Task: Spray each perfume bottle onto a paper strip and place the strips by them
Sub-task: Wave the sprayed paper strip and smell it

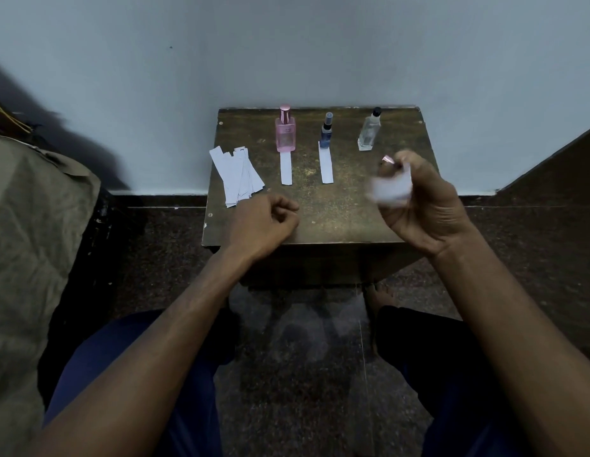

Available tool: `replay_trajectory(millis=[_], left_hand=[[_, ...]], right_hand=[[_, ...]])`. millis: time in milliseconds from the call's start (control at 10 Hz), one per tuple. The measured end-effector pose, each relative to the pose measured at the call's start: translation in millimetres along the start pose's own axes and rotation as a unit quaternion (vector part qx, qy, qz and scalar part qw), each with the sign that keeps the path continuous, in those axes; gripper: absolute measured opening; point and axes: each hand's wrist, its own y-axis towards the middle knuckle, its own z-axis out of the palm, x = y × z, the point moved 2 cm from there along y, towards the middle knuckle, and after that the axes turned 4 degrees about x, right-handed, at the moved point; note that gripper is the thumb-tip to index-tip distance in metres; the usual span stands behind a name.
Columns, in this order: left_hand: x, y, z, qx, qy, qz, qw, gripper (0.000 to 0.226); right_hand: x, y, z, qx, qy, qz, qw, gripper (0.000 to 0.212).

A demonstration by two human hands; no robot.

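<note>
A loose pile of white paper strips (237,174) was seen at the left edge of the small dark wooden table (323,209). Just in front of it, the left hand (265,222) was rested on the table with its fingers curled in and nothing held. Next, a square pink glass bottle with a pink cap (285,130) was stood near the wall, and a white strip (286,169) was laid just in front of it. A small blue spray bottle (326,130) was stood beside that, with its own white strip (326,166) touching its base. A clear glass bottle with a black top (369,130) was stood further right, and no strip was laid by it yet. On the right, a blurred white paper strip (391,186) was pinched by the right hand (419,206), with a small pink thing (387,159) at the fingertips that could not be made out. The paper would likely be light and bendy, so it is best pinched softly at one end.
</note>
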Motion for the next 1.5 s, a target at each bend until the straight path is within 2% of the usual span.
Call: replay_trajectory(millis=[100,200,300,400,500,600,700,800,900,1000,1100,1200,1300,1400,1500], left_hand=[[-3.8,-4.4,0.7,-0.021,0.071,0.090,0.993,0.029],[-6.6,-8.6,8.6,-0.003,0.199,0.174,0.964,0.062],[-5.2,-11.3,24.2,0.053,0.281,0.162,0.945,0.085],[2.8,-12.5,37.8,0.102,0.306,0.131,0.937,0.090],[9.5,-12.8,46.6,0.116,0.341,0.116,0.926,0.092],[10.2,-11.3,49.5,0.120,0.352,0.117,0.921,0.097],[10.0,-10.5,49.9,0.125,0.364,0.120,0.915,0.105],[10.7,-10.1,49.9,0.133,0.372,0.119,0.911,0.109],[11.5,-9.2,50.2,0.137,0.368,0.116,0.912,0.112],[10.5,-8.4,51.0,0.139,0.366,0.110,0.914,0.111],[8.7,-8.6,50.8,0.137,0.373,0.109,0.911,0.110],[8.5,-8.9,50.9,0.138,0.376,0.112,0.909,0.110],[6.7,-9.5,50.0,0.139,0.367,0.108,0.914,0.106],[3.6,-10.4,46.7,0.139,0.348,0.107,0.921,0.092],[-2.6,-12.2,41.4,0.131,0.322,0.103,0.932,0.083]], right_hand=[[-8.6,1.1,-28.7,-0.187,-0.514,0.079,0.833,0.009],[-8.6,-0.3,-42.3,-0.231,-0.584,0.077,0.775,0.012],[4.2,-4.5,-26.8,-0.092,-0.143,-0.005,0.985,0.005],[3.1,-1.6,-17.0,-0.014,0.025,0.013,0.999,0.007],[-4.6,-1.5,-37.5,-0.214,-0.564,0.091,0.793,0.005],[-8.8,0.6,-37.6,-0.228,-0.648,0.069,0.723,0.010],[-1.2,-2.8,-18.1,-0.055,-0.170,-0.009,0.984,0.009],[2.5,-2.3,-13.1,0.002,0.013,0.002,1.000,0.008],[-0.9,-1.4,-37.3,-0.199,-0.530,0.060,0.822,0.008],[-2.6,-0.1,-38.6,-0.233,-0.676,0.016,0.698,0.009],[1.3,-3.7,-22.9,-0.092,-0.236,-0.034,0.967,0.011],[2.8,-2.0,-17.3,-0.017,-0.046,-0.028,0.998,0.020],[-4.2,1.7,-39.2,-0.174,-0.647,0.054,0.740,0.014],[-15.4,1.4,-33.3,-0.197,-0.755,0.009,0.626,0.006],[-18.3,3.2,-34.6,-0.187,-0.736,-0.017,0.651,0.006]])
